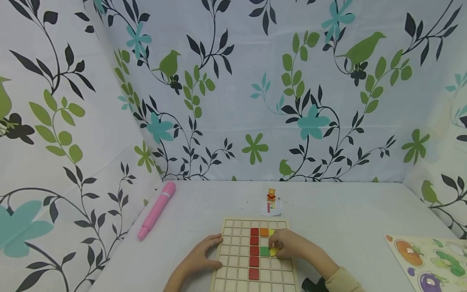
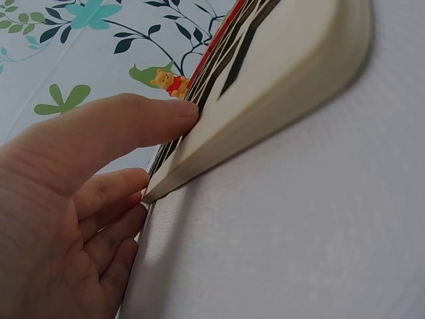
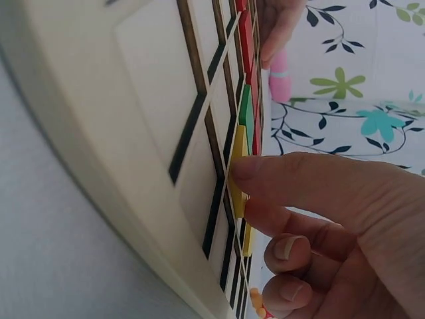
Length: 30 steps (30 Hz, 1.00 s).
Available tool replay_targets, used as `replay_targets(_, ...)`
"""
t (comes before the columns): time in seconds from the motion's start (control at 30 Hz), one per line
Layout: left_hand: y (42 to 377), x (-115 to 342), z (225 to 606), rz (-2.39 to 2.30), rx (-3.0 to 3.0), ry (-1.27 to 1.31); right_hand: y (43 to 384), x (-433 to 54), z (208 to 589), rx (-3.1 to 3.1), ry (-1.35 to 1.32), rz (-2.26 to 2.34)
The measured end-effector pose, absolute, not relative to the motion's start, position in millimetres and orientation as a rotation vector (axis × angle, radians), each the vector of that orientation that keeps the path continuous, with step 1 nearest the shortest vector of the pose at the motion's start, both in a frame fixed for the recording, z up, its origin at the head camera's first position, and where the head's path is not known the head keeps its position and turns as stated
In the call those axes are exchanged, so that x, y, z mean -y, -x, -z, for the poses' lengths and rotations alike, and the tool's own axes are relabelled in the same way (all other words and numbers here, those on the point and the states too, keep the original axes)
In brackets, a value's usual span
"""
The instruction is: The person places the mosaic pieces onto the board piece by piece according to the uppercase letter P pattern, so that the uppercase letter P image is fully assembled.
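Observation:
A pale wooden grid board [image 1: 228, 272] lies on the white table. My left hand [image 1: 200, 256] rests at its left edge, the thumb on the rim and the fingers lightly bent along the side. The right hand [image 1: 292, 244] pinches a yellow tile [image 3: 236, 176] between thumb and finger, at the square right of a green tile [image 1: 264, 251]. Several red tiles [image 1: 254, 261] form a column. An orange tile [image 1: 264, 232] sits beside the top red one, and another yellow tile [image 1: 271, 232] shows partly behind the right hand.
Beyond the board stand a small bear figurine [image 1: 271, 195] and a card [image 1: 271, 207] with a coloured grid. A pink marker-shaped object [image 1: 157, 211] lies at left, a vegetable picture board [image 1: 423, 259] at right. Patterned cloth [image 1: 233, 101] surrounds the table.

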State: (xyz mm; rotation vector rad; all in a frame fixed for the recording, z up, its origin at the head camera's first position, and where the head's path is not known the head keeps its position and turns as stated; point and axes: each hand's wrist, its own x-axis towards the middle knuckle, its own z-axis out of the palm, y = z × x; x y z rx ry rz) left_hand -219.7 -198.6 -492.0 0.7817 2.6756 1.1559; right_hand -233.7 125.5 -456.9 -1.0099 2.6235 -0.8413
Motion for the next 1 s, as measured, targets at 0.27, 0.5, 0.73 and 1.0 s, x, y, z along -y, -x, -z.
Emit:
replay_targets(0.27, 219, 198, 491, -1.157, -2.683, -0.801, 230, -139, 449, -2.679, 0.988, 0.859)
replay_targets(0.5, 217, 197, 489, -1.16, -2.679, -0.805, 225, -167, 435, -2.785, 0.934, 0.851)
replay_targets(0.73, 217, 198, 491, -1.169, -2.675, -0.799, 221, -198, 434, -2.841, 0.794, 0.832)
replay_targets(1.0, 218, 198, 492, -1.176, -2.67, -0.8, 215, -215, 446, -2.752, 0.652, 0.851)
